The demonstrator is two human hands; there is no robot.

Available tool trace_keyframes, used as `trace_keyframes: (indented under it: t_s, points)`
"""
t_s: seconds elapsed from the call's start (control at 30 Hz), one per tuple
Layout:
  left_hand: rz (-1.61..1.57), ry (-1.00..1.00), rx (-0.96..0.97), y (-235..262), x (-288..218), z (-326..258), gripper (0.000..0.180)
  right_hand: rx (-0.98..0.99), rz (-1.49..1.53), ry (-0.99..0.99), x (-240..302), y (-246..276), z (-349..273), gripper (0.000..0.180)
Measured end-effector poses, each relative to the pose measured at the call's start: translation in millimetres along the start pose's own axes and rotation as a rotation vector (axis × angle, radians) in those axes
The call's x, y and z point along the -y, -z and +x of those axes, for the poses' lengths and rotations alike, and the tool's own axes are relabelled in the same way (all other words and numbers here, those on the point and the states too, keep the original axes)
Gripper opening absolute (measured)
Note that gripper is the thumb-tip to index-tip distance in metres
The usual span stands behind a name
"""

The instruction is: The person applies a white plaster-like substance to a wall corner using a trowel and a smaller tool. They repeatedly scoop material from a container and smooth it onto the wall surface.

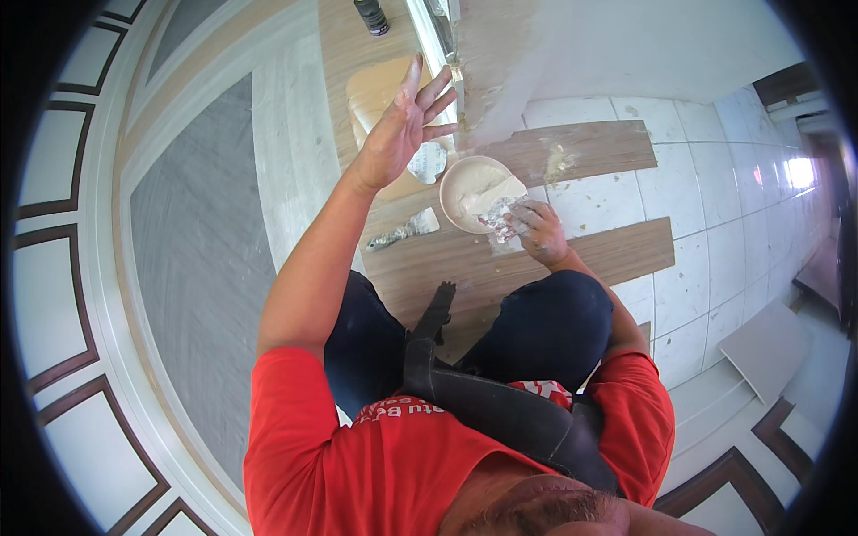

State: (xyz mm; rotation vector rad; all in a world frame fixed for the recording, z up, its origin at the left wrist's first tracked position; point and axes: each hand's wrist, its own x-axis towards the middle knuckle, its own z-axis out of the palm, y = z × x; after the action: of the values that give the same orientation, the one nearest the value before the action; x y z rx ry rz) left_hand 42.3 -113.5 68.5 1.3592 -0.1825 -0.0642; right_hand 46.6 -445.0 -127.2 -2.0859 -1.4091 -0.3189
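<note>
My left hand (404, 123) is raised with its fingers spread, holding nothing. It is beside the white vertical edge (432, 49) of a wall or frame; whether the fingertips touch it I cannot tell. My right hand (539, 230) is closed round the paste-smeared handle of a putty knife (500, 193). The blade lies over a round bowl (458, 170) of whitish paste, which stands on the floor before my knees. A second putty knife (402, 230), its handle crusted, rests left of the bowl. Behind it is a whitish, printed, rounded piece (428, 163).
A tan rounded sheet (362, 94) lies under my left hand, with a black bottle (372, 18) farther back. Wood-look planks (617, 246) lie over white tiles (702, 183) spotted with debris. Grey flooring (210, 205) spreads to the left. A pale board (767, 348) is at the right.
</note>
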Motion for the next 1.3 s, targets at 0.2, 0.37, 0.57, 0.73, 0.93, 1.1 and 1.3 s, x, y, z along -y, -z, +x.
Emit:
trace_keyframes:
  t_s: [0.2, 0.37, 0.57, 0.73, 0.93, 1.1, 1.3]
  points:
    - [0.021, 0.016, -0.002, -1, -4, 1, 0.113, -0.28, 0.018, -0.026, -2, 27, 36, 0.048]
    - [0.031, 0.029, -0.011, 3, -4, 2, 0.113, -0.43, -0.021, -0.05, -26, 40, 73, 0.048]
    - [0.002, 0.061, -0.04, 2, -6, 3, 0.111, -0.392, -0.034, -0.028, -41, 62, 131, 0.03]
    - [-0.005, 0.064, -0.042, 1, -6, 4, 0.11, -0.249, -0.062, -0.078, -51, 81, 172, 0.017]
    - [-0.007, 0.065, -0.032, 5, -2, 4, 0.11, -0.239, -0.079, -0.219, -51, 112, 211, 0.022]
    - [0.003, 0.046, -0.023, 7, -1, 1, 0.111, -0.345, 0.185, -0.446, -36, 150, 223, 0.023]
    - [0.01, 0.044, -0.013, 3, -4, 3, 0.112, -0.284, 0.019, -0.296, -59, 129, 170, 0.019]
